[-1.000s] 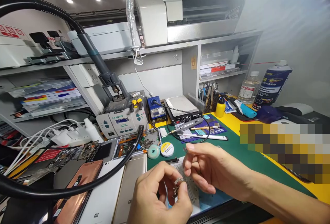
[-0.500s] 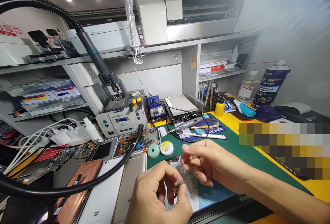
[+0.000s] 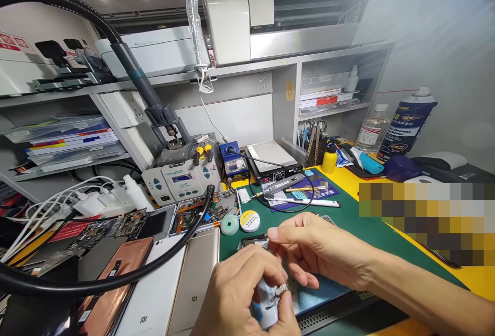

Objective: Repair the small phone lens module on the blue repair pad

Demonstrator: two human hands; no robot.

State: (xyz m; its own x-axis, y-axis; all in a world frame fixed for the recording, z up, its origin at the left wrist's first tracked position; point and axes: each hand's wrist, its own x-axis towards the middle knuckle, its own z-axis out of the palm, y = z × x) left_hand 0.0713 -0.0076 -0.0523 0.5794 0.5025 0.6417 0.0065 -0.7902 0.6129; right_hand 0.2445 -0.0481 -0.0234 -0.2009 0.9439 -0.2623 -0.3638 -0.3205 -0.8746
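Observation:
My left hand (image 3: 251,289) is closed, pinching a small silvery metal part (image 3: 281,289) between thumb and fingers. Just above and to its right, my right hand (image 3: 309,248) has thumb and index finger pressed together. A thin pale strand hangs from that pinch toward my left hand, mostly covered by fingers now. Its other fingers are loosely curled. Under both hands lies a blue and white surface (image 3: 305,294), with a dark perforated strip (image 3: 320,319) along its near edge. A small dark piece (image 3: 247,243) sits behind my left hand, partly covered.
A green mat (image 3: 371,253) covers the bench. To the left lie several phones (image 3: 193,284) and a tray of circuit boards (image 3: 228,204), crossed by a thick black hose (image 3: 154,279). Behind stand a rework station (image 3: 183,184), a soldering iron (image 3: 284,185), and a spray can (image 3: 408,127).
My left hand has moved up and right with the metal part, closer to my right hand. My right hand stays pinched and has barely shifted. The view has moved slightly.

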